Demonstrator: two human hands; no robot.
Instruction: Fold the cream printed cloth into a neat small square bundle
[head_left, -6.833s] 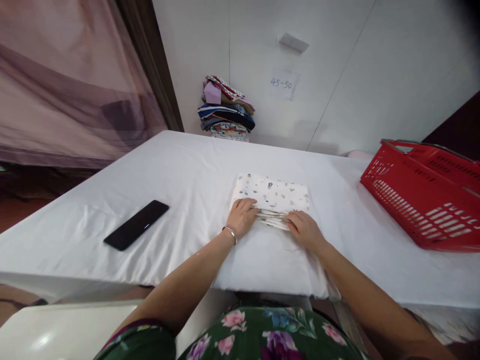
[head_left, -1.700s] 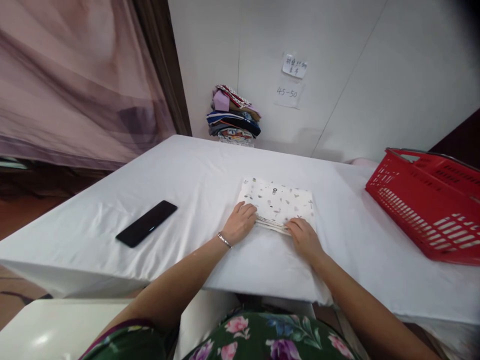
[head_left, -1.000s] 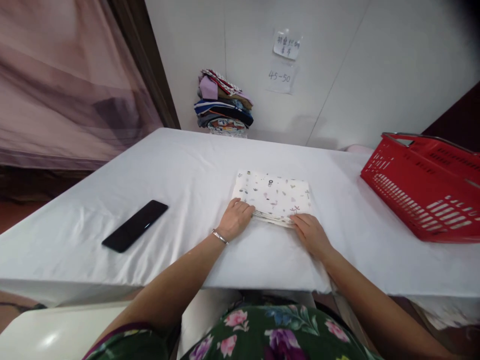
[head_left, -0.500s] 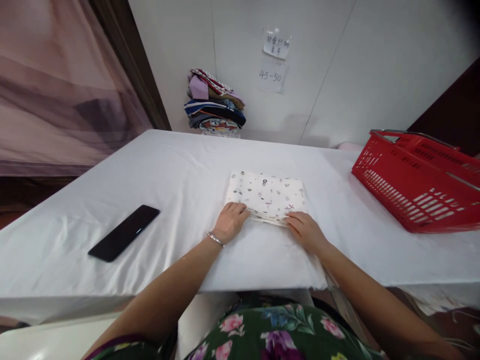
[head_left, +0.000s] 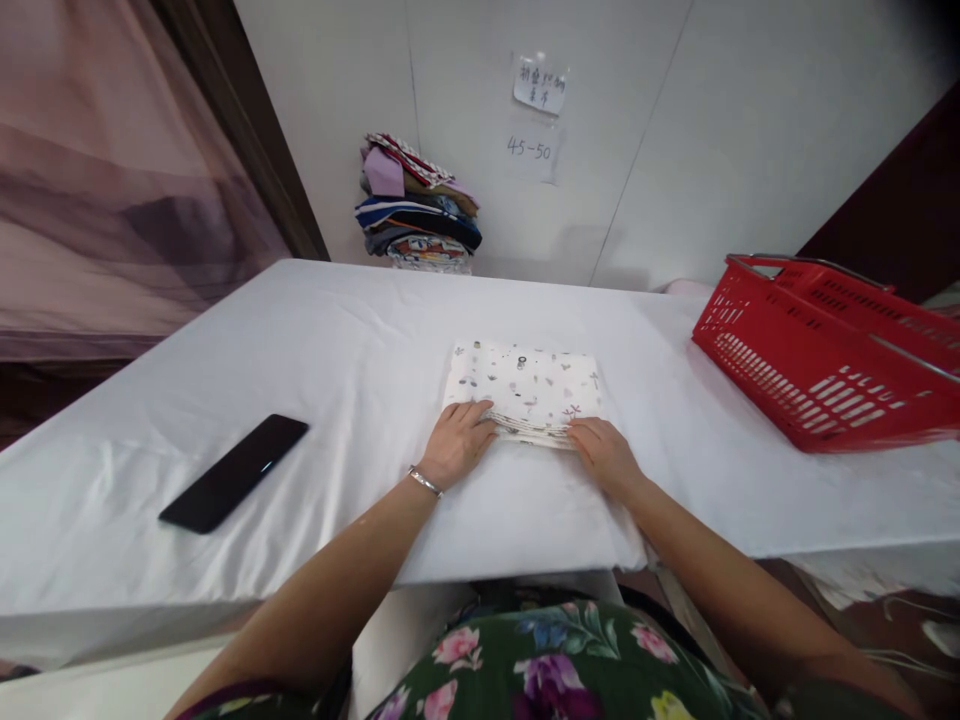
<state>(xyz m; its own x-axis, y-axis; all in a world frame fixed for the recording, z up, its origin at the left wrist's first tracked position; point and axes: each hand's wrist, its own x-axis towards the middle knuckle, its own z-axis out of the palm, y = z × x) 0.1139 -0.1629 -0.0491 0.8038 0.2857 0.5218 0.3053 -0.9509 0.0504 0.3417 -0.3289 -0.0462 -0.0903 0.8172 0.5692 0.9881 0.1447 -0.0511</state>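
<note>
A folded white cloth (head_left: 525,385) with small printed motifs lies flat on the table, its stacked layers showing along the near edge. My left hand (head_left: 459,440) grips the near left corner, fingers on top and the thumb toward the layered edge. At the near right corner, my right hand (head_left: 602,450) holds the same cloth in a similar way, fingertips over the edge. Both thumbs are partly hidden. A silver bracelet (head_left: 426,481) circles my left wrist.
A white sheet covers the table (head_left: 330,350). To the left lies a black phone (head_left: 234,473). A red plastic basket (head_left: 832,350) stands on the right. Behind the table's far edge rises a pile of folded fabrics (head_left: 420,205), and handwritten paper signs (head_left: 534,120) hang on the wall.
The view has shifted slightly, so the whole scene sits a little further left. Both hands keep hold of the cloth's near corners, and the cloth stays folded in place.
</note>
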